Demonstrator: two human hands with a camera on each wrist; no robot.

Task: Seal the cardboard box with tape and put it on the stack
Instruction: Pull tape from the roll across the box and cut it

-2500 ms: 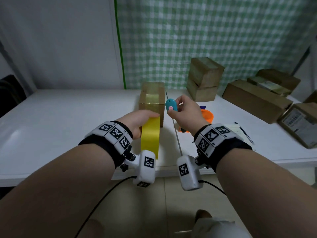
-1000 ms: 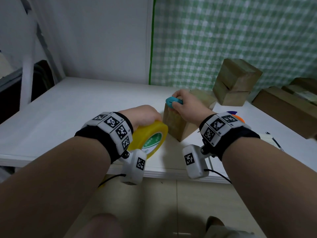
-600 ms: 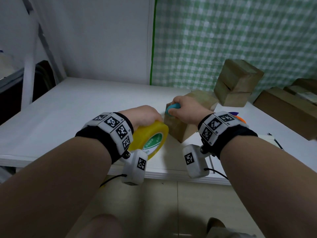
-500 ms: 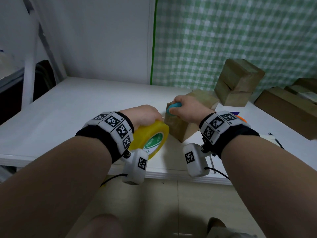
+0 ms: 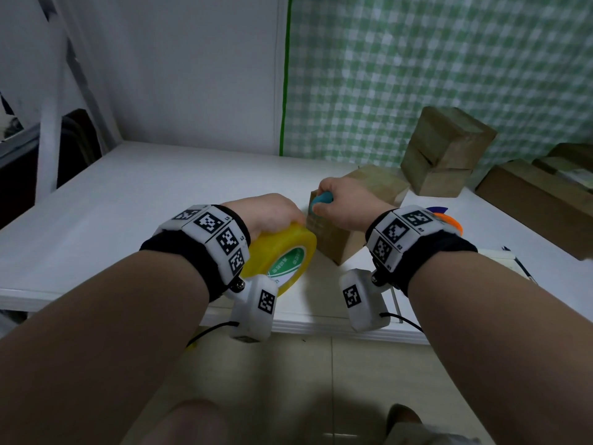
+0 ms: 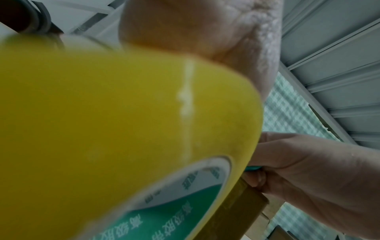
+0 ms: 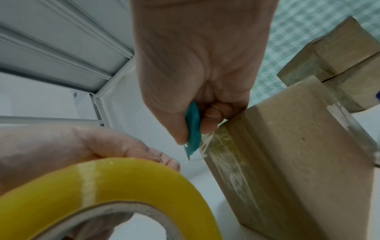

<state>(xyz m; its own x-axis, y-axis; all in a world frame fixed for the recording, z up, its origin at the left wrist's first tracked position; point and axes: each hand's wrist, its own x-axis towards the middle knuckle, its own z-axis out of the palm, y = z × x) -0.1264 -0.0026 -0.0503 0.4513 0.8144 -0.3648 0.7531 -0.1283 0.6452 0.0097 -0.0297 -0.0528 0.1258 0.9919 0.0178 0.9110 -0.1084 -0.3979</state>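
Cardboard box (image 5: 340,232) on white surface (image 5: 134,200), taped corner touching my right hand (image 5: 345,205) fingers (image 7: 209,123) curled round teal cutter (image 7: 192,129), blade tip seen only from right wrist; left hand (image 5: 272,215) grips yellow tape roll (image 5: 279,255) just beside

The tape roll (image 5: 282,248) was glossy yellow plastic film, wound smooth, with a printed green and white paper label on its core. The box (image 7: 287,146) was matt brown cardboard with a slightly grainy face, and a strip of clear shiny tape, wrinkled and streaked, ran down its near side. The cutter (image 7: 192,129) had a smooth teal plastic body and a small metal tip. The table (image 5: 128,203) was smooth white with a soft sheen. The stacked boxes (image 5: 446,155) were the same dull cardboard, and the green checked curtain (image 5: 417,75) looked like thin cloth
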